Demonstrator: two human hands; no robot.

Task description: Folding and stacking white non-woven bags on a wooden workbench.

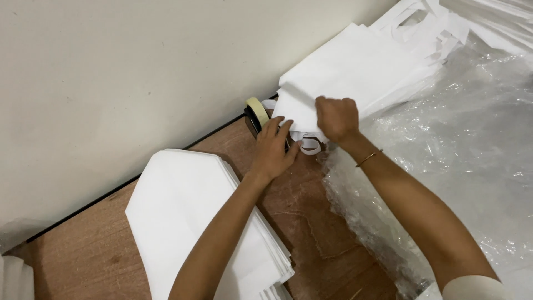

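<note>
At far left I see a stack of folded white bags [189, 222] on the wooden table [94, 255]. My left hand [272, 150] lies open beside a tape roll [256, 113]; my right hand [336, 118] pinches the white bag pile [355, 69] beside clear plastic sheeting [461, 144].

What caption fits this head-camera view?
Left hand and right hand grip stacked white fabric bags beside a beige tape roll.
</note>
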